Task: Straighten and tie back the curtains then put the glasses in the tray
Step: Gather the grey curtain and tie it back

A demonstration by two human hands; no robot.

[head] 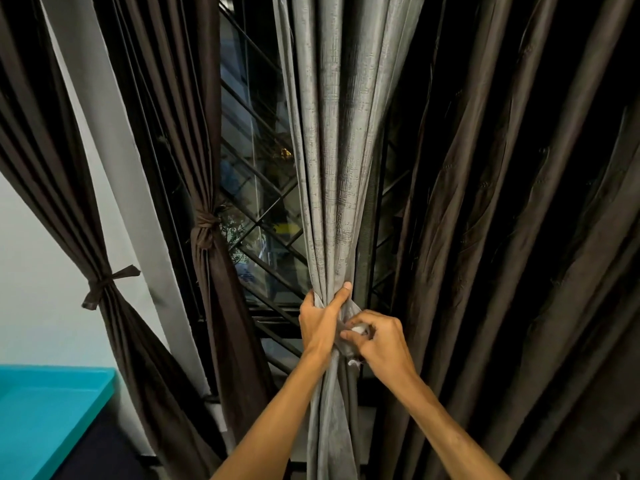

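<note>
Now the left hand [322,323] grips the gathered grey curtain [332,168], which hangs just right of the window grille [263,202]. The right hand [381,341] pinches the tie [348,349]. Keep the pleats bunched while cinching the knot snug.

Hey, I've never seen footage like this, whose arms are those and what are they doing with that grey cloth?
No machine here: one camera worn on a person's head looks forward and down, so both bare arms are the wearer's own. The left hand grips the gathered grey curtain. The right hand pinches a fabric strip beside it, seemingly a tie. Two brown curtains at left are already tied; a third brown curtain at right hangs loose. A turquoise surface shows at lower left.
</note>
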